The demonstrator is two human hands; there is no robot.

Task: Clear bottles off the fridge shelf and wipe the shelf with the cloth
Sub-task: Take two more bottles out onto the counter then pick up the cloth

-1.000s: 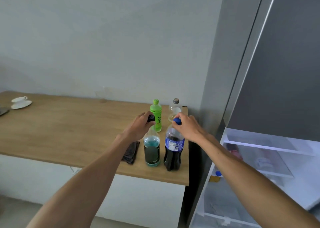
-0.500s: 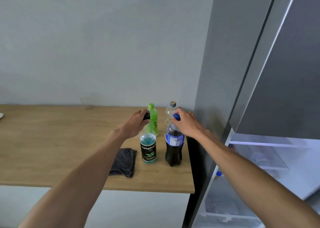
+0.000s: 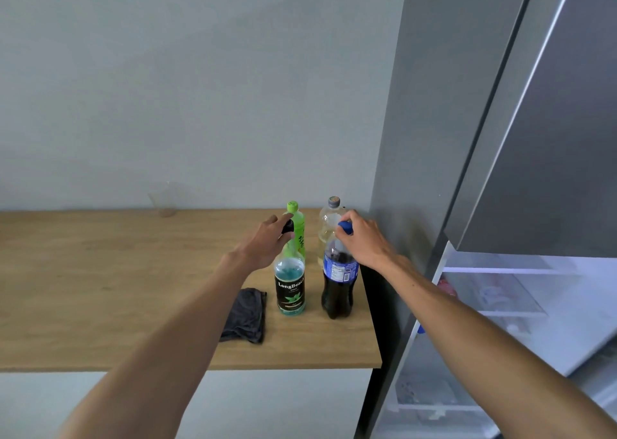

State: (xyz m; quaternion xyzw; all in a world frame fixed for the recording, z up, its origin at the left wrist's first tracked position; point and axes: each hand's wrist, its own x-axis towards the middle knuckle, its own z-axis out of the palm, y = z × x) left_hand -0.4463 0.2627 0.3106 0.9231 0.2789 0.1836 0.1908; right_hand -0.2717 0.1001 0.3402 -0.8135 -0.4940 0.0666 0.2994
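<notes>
The counter (image 3: 100, 288) runs off the frame at 9 o'clock. The fridge shelf (image 3: 500, 291) contents at 3 o'clock are blurred. The left hand (image 3: 263, 245) hides the mint bottle (image 3: 289, 288) neck.

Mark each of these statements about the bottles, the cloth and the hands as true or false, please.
1. Four bottles stand upright on the wooden counter. True.
2. The left hand grips the cap of the cola bottle. False: it grips the black cap of the mint syrup bottle; the right hand grips the cola bottle's blue cap.
3. The dark cloth lies on the counter, left of the mint syrup bottle. True.
4. The green bottle lies on its side. False: it stands upright behind the mint syrup bottle.
5. The clear bottle has a green cap. False: its cap is grey.
</notes>
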